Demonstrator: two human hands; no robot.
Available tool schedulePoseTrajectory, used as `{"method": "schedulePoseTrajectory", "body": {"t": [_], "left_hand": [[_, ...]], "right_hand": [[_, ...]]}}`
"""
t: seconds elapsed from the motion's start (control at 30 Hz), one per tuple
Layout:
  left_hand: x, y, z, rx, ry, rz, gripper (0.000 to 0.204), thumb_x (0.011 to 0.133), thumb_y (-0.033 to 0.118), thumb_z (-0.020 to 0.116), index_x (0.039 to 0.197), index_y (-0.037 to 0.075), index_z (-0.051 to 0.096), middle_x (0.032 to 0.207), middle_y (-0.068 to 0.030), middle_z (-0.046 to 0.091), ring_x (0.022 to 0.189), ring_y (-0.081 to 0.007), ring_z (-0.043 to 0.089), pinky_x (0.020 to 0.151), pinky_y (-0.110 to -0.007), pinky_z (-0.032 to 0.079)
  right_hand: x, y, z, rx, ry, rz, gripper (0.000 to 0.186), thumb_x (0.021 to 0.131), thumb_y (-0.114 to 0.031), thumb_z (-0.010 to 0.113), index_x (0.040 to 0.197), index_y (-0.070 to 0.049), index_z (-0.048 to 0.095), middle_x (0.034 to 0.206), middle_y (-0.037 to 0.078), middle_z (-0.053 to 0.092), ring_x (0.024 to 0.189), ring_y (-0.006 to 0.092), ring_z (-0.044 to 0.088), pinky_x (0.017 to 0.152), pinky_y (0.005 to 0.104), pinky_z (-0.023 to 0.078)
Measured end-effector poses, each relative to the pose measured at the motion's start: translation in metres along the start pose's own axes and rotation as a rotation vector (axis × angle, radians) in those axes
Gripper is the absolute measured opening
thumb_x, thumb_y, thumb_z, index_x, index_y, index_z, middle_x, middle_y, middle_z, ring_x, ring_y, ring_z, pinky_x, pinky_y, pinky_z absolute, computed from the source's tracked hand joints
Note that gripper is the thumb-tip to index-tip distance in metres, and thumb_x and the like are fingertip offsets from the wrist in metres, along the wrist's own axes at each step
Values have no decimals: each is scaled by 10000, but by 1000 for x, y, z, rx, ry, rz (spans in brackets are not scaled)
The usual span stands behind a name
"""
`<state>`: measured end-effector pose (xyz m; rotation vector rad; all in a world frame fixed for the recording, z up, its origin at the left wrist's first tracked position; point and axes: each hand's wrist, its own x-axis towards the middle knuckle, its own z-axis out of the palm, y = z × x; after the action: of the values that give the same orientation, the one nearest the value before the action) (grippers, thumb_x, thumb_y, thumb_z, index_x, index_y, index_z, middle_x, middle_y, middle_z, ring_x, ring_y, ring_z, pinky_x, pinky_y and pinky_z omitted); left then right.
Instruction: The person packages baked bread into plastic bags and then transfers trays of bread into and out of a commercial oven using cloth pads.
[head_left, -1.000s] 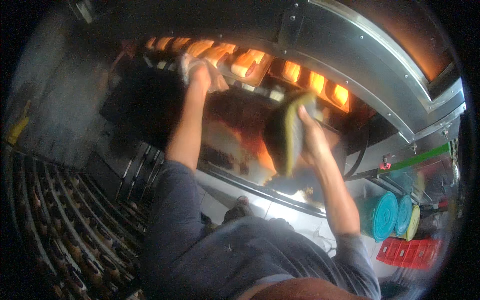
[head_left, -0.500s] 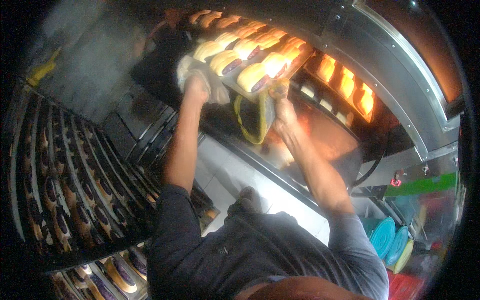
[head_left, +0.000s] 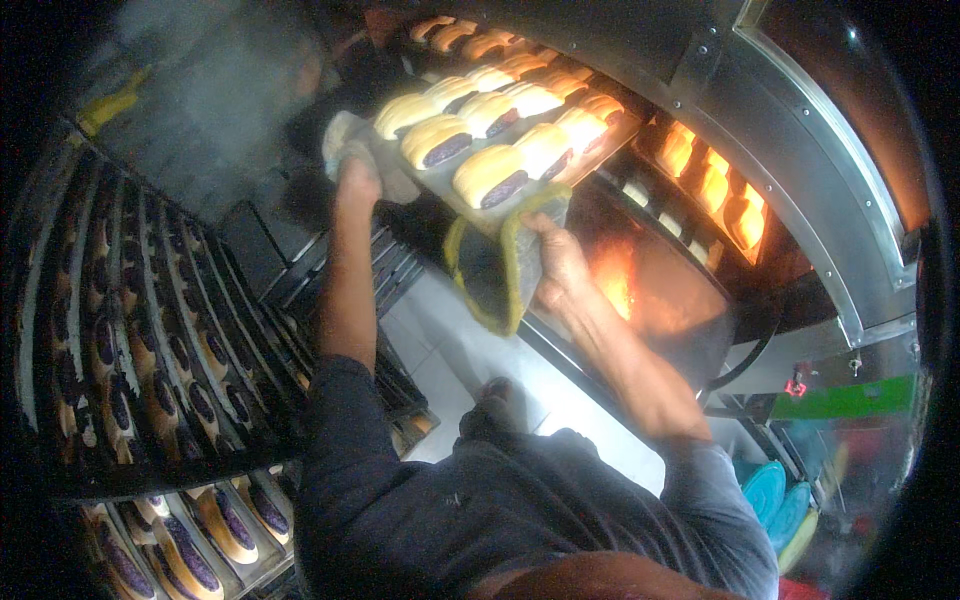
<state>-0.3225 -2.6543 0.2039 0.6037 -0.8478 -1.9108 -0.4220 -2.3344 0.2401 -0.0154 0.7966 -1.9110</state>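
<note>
A baking tray (head_left: 437, 181) of golden buns (head_left: 488, 177) with dark purple filling is held up at the oven mouth, its far end toward the oven. My left hand (head_left: 358, 178) is closed on the tray's left side through a whitish cloth (head_left: 398, 186). My right hand (head_left: 560, 258) grips a grey pad with a yellow border (head_left: 527, 262) against the tray's near right corner. The pad hangs in a loop below the tray. Both hands' fingertips are partly hidden by the cloth and pad.
More buns (head_left: 745, 218) glow in the oven at the right, behind its lowered shiny door (head_left: 655, 280). Racks of filled buns (head_left: 160, 380) stand on my left, with another tray of buns (head_left: 230, 535) at lower left. Teal round lids (head_left: 765, 490) are at lower right.
The tray has come nearer to me, with both hands still on it. My left hand has shifted left, and my right hand and the pad have moved down.
</note>
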Motion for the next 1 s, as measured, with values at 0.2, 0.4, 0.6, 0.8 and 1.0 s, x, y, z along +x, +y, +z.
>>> {"method": "schedulePoseTrajectory", "body": {"t": [0.2,0.4,0.6,0.8,1.0], "left_hand": [[-54,33,-8,153,253,178,369,1000,291,395,1280,69,486,1208,-92,557,1088,-254,533,976,-410,417],[-187,38,2,222,377,210,393,1007,306,396,1311,68,470,1251,-95,541,1129,-259,524,965,-411,435],[-323,-6,-67,91,436,211,466,961,453,478,1276,110,496,1222,-71,558,1077,-239,555,906,-399,484],[-499,-42,-65,127,489,177,686,890,640,453,1360,140,441,1307,-29,512,1212,-218,462,1025,-420,388],[-603,-99,-122,-143,387,-46,713,906,675,361,1351,125,444,1320,-62,521,1208,-226,500,1011,-442,424]], "right_hand": [[-48,18,7,-123,1,89,476,817,-107,631,1213,83,447,1136,137,591,973,247,606,847,376,507],[-132,29,-8,-245,51,80,494,787,-89,657,1206,68,448,1121,167,574,1048,257,556,881,402,483],[-220,41,-88,-417,97,297,476,790,-93,654,1201,48,461,1083,156,585,1001,246,571,865,407,485],[-313,18,-182,-574,42,322,419,804,-81,659,1165,33,480,1017,132,609,870,227,627,769,350,526],[-380,-16,-247,-876,-33,258,502,771,-98,689,1187,24,435,1040,141,580,955,237,576,821,397,499]]}}
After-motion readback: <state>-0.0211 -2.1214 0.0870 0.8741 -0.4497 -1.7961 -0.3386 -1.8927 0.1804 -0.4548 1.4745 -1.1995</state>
